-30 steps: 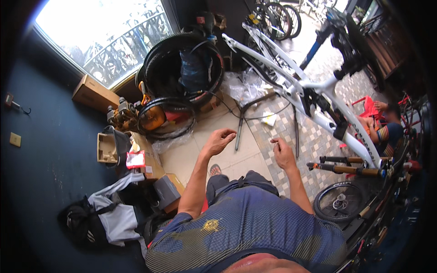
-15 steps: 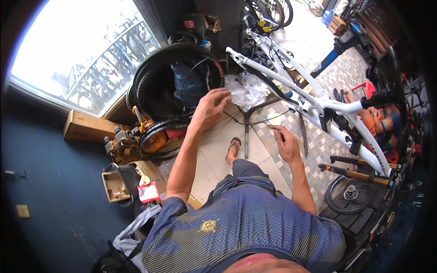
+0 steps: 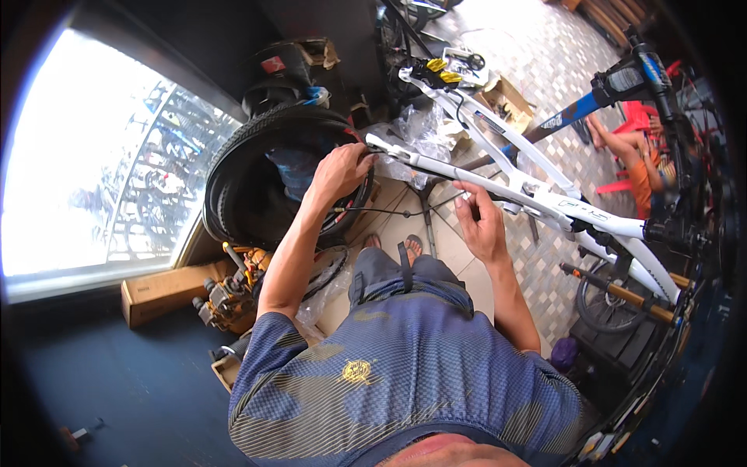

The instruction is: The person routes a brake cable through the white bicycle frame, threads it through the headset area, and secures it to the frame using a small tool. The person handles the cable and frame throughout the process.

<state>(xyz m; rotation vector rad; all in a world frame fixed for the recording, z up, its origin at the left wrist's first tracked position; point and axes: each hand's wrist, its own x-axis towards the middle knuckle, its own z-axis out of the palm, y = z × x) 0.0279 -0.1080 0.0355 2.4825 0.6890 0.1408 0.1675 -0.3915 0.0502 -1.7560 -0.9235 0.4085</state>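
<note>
A white bicycle frame (image 3: 537, 204) is held up in front of me, slanting from the centre toward the lower right. My left hand (image 3: 340, 173) is at its narrow rear end, fingers closed at the tip; what they grip is hidden. Below the frame, my right hand (image 3: 481, 222) is raised with thumb and forefinger pinched together. A small pale spot shows at those fingertips, too small to name. A thin black cable (image 3: 408, 213) crosses between the hands and passes close to the right fingertips.
Black tyres (image 3: 226, 167) are stacked at left beside a bright window (image 3: 101, 156). Clear plastic wrapping (image 3: 424, 132) lies behind the frame. A long cardboard box (image 3: 171, 292) rests by the wall. At right are a blue-and-black repair stand arm (image 3: 572, 113) and a seated person in orange (image 3: 640, 183).
My left hand has closed its fingers at the frame's rear end. My right hand has risen slightly toward the frame. The view has shifted, and the frame's rear end sits lower and further left.
</note>
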